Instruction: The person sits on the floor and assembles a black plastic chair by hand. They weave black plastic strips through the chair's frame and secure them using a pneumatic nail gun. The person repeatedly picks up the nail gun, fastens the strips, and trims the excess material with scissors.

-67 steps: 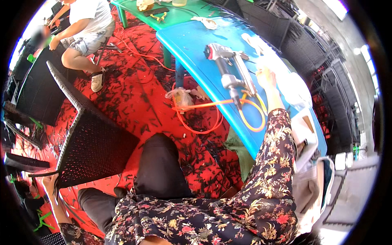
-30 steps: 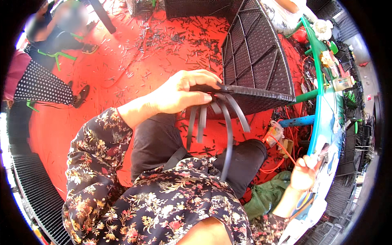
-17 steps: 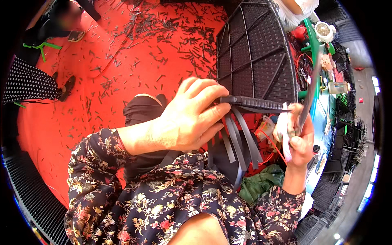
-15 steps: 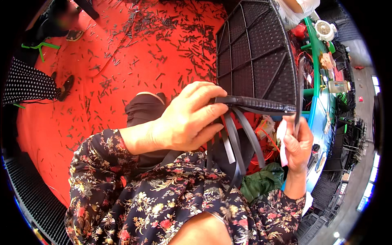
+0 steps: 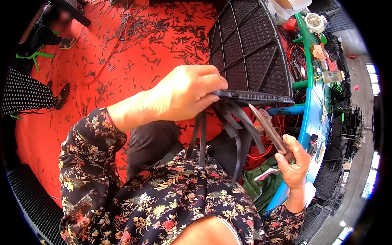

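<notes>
While the left hand grips the black woven panel's edge, dark strips hang below. Right hand clasps a grey tool near the blue table edge.

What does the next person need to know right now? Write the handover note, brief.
Left hand: gripping the near edge of the black woven panel, loose black strips hanging from it over the lap.
Right hand: holding a grey hand tool, tip pointed toward the strips.
Done: the panel face is woven.
Left: the hanging strip ends are loose at the edge.
Cut strip scraps litter the red floor.
</notes>
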Demonstrator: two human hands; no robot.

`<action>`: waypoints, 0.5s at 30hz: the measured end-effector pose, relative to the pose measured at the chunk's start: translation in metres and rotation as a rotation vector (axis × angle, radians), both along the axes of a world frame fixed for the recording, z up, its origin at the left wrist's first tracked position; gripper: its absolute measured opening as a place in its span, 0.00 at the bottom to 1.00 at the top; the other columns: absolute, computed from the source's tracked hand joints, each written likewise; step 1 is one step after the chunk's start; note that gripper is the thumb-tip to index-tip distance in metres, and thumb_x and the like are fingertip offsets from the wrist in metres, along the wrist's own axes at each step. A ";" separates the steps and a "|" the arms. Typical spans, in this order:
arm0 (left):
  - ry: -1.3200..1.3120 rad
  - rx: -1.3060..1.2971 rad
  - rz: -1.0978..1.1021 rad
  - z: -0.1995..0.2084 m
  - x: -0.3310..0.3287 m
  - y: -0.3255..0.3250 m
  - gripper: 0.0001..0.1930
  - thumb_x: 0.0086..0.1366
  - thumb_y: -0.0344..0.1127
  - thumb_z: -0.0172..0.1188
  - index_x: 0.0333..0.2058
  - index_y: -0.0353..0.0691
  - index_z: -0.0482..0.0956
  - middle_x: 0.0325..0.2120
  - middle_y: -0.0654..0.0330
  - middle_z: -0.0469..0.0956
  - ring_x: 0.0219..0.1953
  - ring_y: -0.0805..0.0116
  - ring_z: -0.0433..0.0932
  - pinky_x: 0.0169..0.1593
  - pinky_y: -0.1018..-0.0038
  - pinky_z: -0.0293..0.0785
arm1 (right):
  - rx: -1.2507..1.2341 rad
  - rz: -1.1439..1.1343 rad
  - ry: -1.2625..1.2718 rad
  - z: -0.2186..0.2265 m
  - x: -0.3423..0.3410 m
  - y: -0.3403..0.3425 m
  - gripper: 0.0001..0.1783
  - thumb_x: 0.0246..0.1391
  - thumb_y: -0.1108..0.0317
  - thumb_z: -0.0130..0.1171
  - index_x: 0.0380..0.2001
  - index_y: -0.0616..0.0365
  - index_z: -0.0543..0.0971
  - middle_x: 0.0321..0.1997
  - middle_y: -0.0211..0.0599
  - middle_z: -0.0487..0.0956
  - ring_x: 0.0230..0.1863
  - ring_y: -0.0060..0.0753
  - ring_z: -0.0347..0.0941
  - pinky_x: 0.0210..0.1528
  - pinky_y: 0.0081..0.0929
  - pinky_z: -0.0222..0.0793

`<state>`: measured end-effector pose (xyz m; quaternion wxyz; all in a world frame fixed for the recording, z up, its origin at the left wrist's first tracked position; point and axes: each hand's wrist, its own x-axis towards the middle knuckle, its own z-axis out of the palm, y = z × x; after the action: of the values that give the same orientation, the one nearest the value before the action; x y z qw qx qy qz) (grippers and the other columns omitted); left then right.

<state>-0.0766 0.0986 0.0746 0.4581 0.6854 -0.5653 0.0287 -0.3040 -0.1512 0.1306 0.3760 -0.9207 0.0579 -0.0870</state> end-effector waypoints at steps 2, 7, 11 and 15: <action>-0.071 -0.050 0.043 -0.002 -0.005 -0.001 0.12 0.48 0.22 0.61 0.34 0.33 0.74 0.29 0.54 0.74 0.32 0.53 0.75 0.36 0.66 0.74 | -0.019 0.048 -0.012 0.004 0.013 -0.003 0.25 0.40 0.83 0.63 0.46 0.61 0.75 0.40 0.37 0.77 0.32 0.19 0.73 0.30 0.14 0.70; -0.202 -0.196 0.149 -0.009 -0.022 0.007 0.10 0.46 0.22 0.61 0.30 0.32 0.73 0.30 0.52 0.75 0.32 0.55 0.77 0.37 0.64 0.73 | -0.092 0.201 0.086 0.025 0.053 -0.015 0.25 0.37 0.81 0.63 0.44 0.61 0.76 0.31 0.33 0.76 0.25 0.16 0.69 0.25 0.13 0.64; -0.271 -0.161 0.208 -0.002 -0.038 0.018 0.09 0.45 0.22 0.60 0.29 0.31 0.74 0.34 0.50 0.76 0.36 0.54 0.78 0.43 0.57 0.71 | -0.084 0.337 0.134 0.037 0.079 -0.014 0.25 0.36 0.80 0.64 0.44 0.61 0.77 0.25 0.31 0.74 0.21 0.17 0.68 0.22 0.14 0.63; -0.257 -0.200 0.197 -0.004 -0.044 0.023 0.09 0.46 0.20 0.60 0.29 0.30 0.74 0.34 0.49 0.76 0.36 0.53 0.78 0.41 0.56 0.71 | -0.087 0.432 0.217 0.048 0.095 -0.008 0.25 0.35 0.80 0.64 0.43 0.61 0.78 0.20 0.30 0.71 0.19 0.17 0.67 0.20 0.15 0.60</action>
<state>-0.1202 0.1214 0.0707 0.4432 0.6790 -0.5436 0.2167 -0.2090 -0.1589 0.1786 0.3376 -0.9309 -0.1040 0.0925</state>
